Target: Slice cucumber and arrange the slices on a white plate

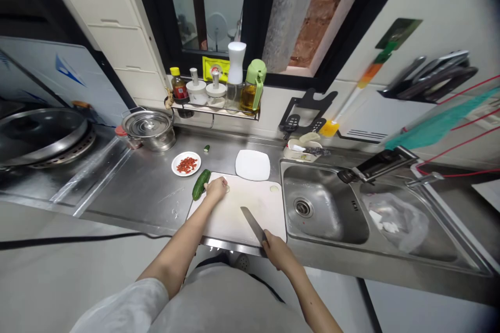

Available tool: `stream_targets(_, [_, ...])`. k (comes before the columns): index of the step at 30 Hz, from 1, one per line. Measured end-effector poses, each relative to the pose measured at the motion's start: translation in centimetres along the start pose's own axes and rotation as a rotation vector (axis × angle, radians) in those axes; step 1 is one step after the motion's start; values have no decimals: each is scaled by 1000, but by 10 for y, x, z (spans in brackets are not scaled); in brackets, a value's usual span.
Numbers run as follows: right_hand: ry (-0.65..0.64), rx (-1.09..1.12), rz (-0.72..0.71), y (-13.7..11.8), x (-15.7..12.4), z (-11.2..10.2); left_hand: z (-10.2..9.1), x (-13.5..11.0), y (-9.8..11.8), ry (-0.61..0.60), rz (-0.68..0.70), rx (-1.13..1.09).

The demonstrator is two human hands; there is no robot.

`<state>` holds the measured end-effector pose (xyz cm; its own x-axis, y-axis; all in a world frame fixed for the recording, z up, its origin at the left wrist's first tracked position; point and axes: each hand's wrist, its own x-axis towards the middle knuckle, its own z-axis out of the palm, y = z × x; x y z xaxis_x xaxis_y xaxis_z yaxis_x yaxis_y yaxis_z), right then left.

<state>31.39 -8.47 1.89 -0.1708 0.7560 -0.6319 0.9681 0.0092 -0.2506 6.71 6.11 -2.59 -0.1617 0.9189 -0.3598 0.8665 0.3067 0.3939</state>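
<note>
A kitchen knife (253, 225) is gripped by its handle in my right hand (278, 251). Its blade slants up and left over the white cutting board (222, 223). On the board's far left part rests my left hand (216, 188), fingers curled down and drawn together. A small pale edge shows by those fingertips; what it belongs to is unclear. Just left of that hand a whole-looking green cucumber (201, 184) lies along the board's edge. A short cucumber end (207, 149) sits on the steel counter behind it. Near the board's far right corner is a pale oval spot.
Beyond the board are an empty-looking white square plate (252, 165) and a white plate with chopped red pieces (186, 164). A lidded steel pot (150, 127) stands back left, a wok (39, 132) farther left. The sink (324, 203) adjoins the board's right side; a condiment rack (219, 109) hangs behind.
</note>
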Motion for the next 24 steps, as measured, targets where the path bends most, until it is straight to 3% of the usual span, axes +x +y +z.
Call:
stream_targets(5, [32, 15, -19, -1, 5, 6, 5, -29, -1, -89, 19, -146])
stream_targets(10, [83, 6, -24, -7, 4, 8, 16, -46, 4, -146, 72, -118])
stream_targets(18, [146, -100, -9, -28, -3, 4, 25, -38, -12, -76, 107, -16])
stream_targets(24, [151, -164, -45, -38, 0, 0, 25, -31, -15, -118, 70, -17])
